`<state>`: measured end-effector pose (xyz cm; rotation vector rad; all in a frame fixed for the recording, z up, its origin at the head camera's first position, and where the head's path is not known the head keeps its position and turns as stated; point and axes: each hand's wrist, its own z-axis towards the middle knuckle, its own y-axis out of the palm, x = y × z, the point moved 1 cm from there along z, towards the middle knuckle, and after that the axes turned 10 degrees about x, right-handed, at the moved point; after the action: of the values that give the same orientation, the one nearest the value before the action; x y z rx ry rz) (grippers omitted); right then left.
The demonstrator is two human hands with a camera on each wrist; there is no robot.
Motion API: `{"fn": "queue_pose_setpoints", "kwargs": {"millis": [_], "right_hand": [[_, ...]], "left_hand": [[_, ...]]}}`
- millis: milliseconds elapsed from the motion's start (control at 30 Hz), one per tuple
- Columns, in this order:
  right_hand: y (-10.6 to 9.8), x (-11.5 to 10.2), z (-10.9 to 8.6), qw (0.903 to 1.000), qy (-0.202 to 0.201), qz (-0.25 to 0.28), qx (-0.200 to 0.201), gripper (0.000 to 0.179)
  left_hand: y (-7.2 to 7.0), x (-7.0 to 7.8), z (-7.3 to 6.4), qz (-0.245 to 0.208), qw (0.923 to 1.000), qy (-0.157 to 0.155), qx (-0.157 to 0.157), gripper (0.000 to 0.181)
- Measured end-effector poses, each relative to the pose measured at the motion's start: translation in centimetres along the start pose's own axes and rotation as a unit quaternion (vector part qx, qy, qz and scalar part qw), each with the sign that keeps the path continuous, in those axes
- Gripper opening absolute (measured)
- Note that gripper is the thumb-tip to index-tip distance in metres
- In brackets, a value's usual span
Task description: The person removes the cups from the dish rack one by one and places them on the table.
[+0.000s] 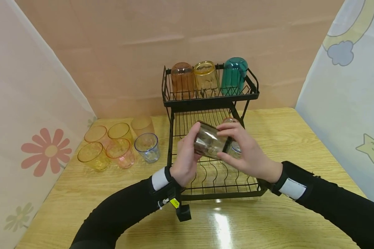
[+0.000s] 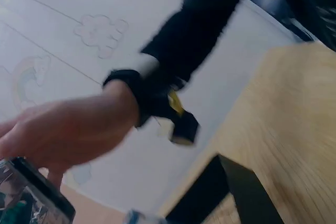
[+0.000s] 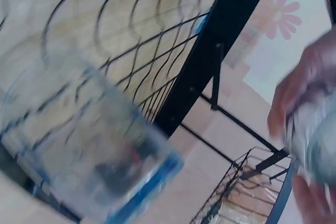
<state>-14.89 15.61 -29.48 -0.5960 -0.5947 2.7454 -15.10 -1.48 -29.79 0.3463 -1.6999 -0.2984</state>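
A smoky grey glass (image 1: 210,141) lies tilted on its side in the air above the lower tier of the black dish rack (image 1: 218,195). My left hand (image 1: 186,157) grips its left end, thumb along the upper side. Around the right end, my right hand (image 1: 247,154) holds it between fingers and thumb. Behind the right hand, a clear glass (image 1: 236,148) and a red-rimmed glass (image 1: 230,120) on the rack are partly hidden. The right wrist view shows a blurred clear glass with a blue rim (image 3: 89,140) upside down against the wires.
On the upper tier, an orange-brown glass (image 1: 183,81), a yellow glass (image 1: 206,79) and a teal glass (image 1: 234,76) stand upside down. Several tinted glasses, among them a blue-rimmed one (image 1: 147,147), stand upright on the wooden table (image 1: 65,214) left of the rack.
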Motion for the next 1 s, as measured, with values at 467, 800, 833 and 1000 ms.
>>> {"fn": "queue_pose_setpoints", "kwargs": {"millis": [467, 800, 833, 1000], "right_hand": [[-1.1, -1.1, -1.7, 0.9475, -0.11, -0.107, -0.281, 0.056], [-1.6, -0.8, -1.8, 0.9288, -0.135, -0.146, -0.313, 0.066], [-1.6, -0.7, -1.8, 0.9275, -0.138, -0.15, -0.314, 0.067], [-1.8, -0.4, -1.7, 0.925, -0.143, -0.161, -0.313, 0.069]], "left_hand": [[-9.9, 1.0, 0.5, 0.208, 0.9635, 0.167, 0.014, 0.047], [-17.5, 1.5, -0.7, 0.293, 0.9167, 0.266, 0.058, 0.054], [-18.1, 1.7, -0.8, 0.302, 0.9094, 0.278, 0.064, 0.055], [-21.2, 2.5, -1.5, 0.367, 0.8656, 0.322, 0.109, 0.059]]}}
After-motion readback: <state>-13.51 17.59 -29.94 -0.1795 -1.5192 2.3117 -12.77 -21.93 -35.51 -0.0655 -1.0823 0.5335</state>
